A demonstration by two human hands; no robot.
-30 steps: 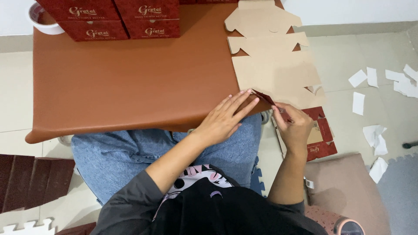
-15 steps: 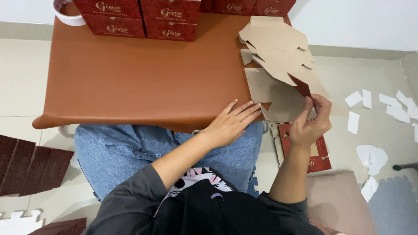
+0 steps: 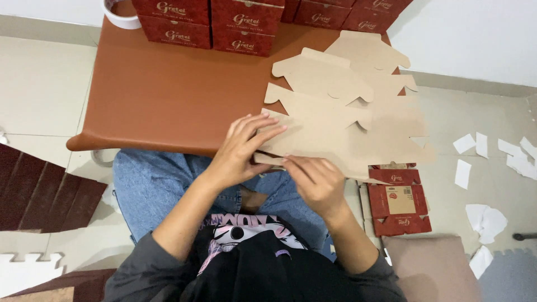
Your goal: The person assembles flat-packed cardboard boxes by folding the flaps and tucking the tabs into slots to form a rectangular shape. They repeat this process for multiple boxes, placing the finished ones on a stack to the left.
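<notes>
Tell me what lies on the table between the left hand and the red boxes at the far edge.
Head view: nothing; between the left hand and the red boxes only bare brown table shows.

Our left hand (image 3: 241,150) lies flat on the card (image 3: 347,134). Our right hand (image 3: 316,180) pinches its near edge. The card rests on the brown counter (image 3: 168,95), with red boxes (image 3: 243,22) behind.
</notes>
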